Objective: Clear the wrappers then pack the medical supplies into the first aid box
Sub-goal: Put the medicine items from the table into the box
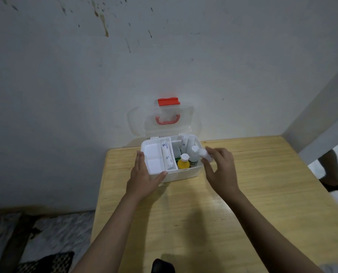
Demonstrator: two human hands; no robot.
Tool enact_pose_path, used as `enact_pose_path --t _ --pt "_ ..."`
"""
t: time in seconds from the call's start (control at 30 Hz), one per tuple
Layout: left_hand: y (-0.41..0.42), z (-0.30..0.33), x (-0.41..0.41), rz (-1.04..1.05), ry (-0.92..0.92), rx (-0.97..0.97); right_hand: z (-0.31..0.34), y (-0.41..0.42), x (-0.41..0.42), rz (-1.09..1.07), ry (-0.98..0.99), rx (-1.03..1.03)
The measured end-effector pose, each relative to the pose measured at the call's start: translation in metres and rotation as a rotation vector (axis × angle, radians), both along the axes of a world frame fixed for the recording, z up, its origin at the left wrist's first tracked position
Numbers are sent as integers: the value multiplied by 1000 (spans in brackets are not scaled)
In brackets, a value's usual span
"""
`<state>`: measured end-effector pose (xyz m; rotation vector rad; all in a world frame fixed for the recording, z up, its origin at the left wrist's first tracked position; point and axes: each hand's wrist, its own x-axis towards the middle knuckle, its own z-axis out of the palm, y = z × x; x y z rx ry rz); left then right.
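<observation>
The white first aid box (181, 174) stands open at the far edge of the wooden table (243, 203), its clear lid (142, 123) with a red handle and latch leaning back against the wall. Inside, a white tray (153, 158) on the left carries a wrapped bandage roll (167, 156). A yellow bottle (183, 162) and white bottles stand in the right half. My left hand (144, 178) grips the box's front left corner. My right hand (220, 164) holds a small white bottle (202, 153), tilted over the box's right edge.
A stained white wall rises right behind the box. Another person's foot in a dark sandal (334, 180) is on the floor past the table's right edge. A dark object (162, 266) sits at the table's near edge. Patterned fabric (45, 262) lies lower left.
</observation>
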<state>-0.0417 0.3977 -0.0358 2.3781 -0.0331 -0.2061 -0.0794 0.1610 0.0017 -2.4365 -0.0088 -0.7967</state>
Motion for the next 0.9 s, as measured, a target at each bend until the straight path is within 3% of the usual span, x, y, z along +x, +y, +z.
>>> enact_pose_path --t 0.1,0.2,0.43,0.57,0.7,0.9 --pt "-1 2 -2 -3 -1 -35 27 35 11 198 26 -10" --pt "-1 4 -3 -21 1 -39 39 61 30 331 174 -37" --pt "1 8 -6 -32 19 -28 35 97 75 443 548 -396" --pt "1 6 -4 -12 30 -35 30 105 86 479 628 -448" --pt "2 6 -5 7 56 -33 26 97 85 474 574 -394" --pt "2 6 -3 -17 44 -44 31 40 63 326 187 -72"
